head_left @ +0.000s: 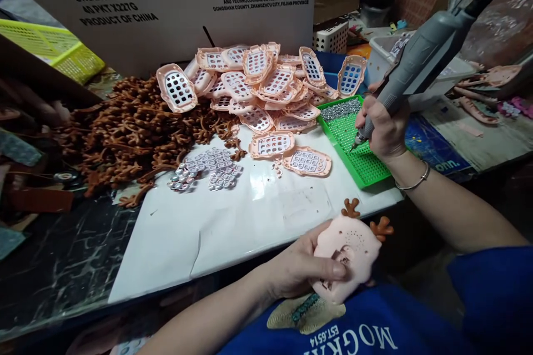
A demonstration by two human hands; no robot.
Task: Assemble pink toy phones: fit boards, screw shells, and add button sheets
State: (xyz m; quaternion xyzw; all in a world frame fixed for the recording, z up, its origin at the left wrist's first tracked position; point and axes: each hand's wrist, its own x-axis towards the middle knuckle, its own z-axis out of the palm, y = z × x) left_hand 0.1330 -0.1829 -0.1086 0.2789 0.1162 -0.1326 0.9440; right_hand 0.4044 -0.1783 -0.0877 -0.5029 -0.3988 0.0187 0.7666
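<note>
Low in front of my body, my left hand (306, 266) grips a pale pink plastic toy casing (357, 249), thumb pressed across its face. Two brown antlers (351, 208) stick up from the casing's top edge. My right hand (385, 127) is wrapped round a grey electric screwdriver (428, 61), its cord running off at the upper right. The screwdriver's tip points down over a green perforated tray (368, 175). Small metal screws (341, 110) lie heaped at the tray's far end. Whether a screw sits on the tip is too small to tell.
Pink casing halves (277, 80) with keypad holes are piled at the back. Brown antler pieces (129, 122) form a heap on the left. Keypad sheets (216, 163) lie on the white board (245, 216). A printed carton (179, 11) stands behind, and a white bin (443, 86) at the right.
</note>
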